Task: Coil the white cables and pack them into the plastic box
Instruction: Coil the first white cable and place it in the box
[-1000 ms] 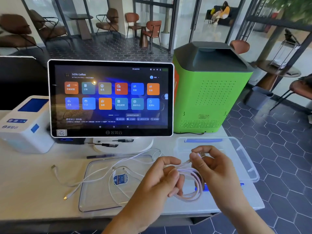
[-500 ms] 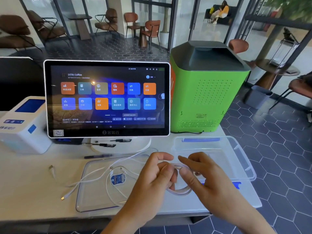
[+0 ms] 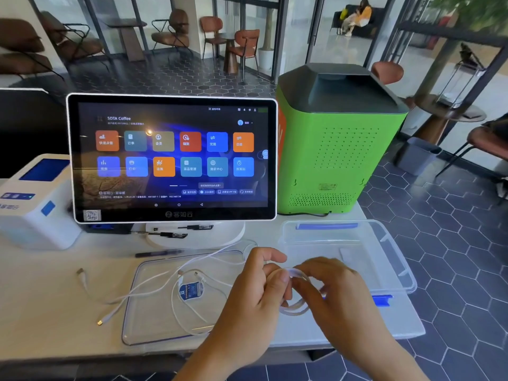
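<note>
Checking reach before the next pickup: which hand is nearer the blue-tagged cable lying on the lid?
Left. The left hand is just right of the blue-tagged cable; the right hand is farther right.

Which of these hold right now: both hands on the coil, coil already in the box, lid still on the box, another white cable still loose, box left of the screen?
1. Both the left hand and the right hand hold the coiled white cable. True.
2. The coil lies inside the plastic box. False: it is in the hands, in front of the box.
3. The lid is on the box. False: the clear lid lies flat on the table to the box's left.
4. A loose white cable lies uncoiled across the lid and table. True.
5. The box stands left of the touchscreen. False: it sits to the right, in front of the green machine.
</note>
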